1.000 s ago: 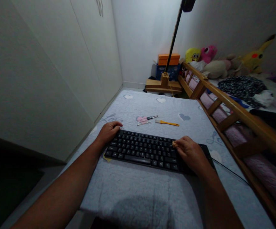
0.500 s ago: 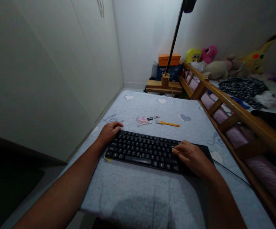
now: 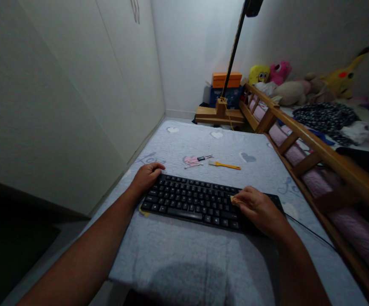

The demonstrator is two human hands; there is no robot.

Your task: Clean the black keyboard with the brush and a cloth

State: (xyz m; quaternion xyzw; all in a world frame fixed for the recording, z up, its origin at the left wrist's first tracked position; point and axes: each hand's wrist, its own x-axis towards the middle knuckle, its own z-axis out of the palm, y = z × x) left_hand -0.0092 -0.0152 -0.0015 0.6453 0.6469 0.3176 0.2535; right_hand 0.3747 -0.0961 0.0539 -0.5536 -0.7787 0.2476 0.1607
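Head view: a long black plastic keyboard [image 3: 189, 197] lies flat on the worktop [image 3: 159, 255], which is covered in pale blue heart-patterned cloth, its long axis running left to right with the right end slanted slightly nearer the person. The right hand [image 3: 256, 208] rests over its right-hand part, pinching a small crumpled tan piece [image 3: 234, 199] against the keys — most of the key rows lie to the left of that pinch, so the right hand is the nearer one to the right-hand keys. The left hand [image 3: 146, 175] sits at the far left corner, fingers curled; whether it grips the edge, I cannot tell. Beyond the keyboard, apart from both hands, lies a flat brush with a yellow handle [image 3: 225, 165].
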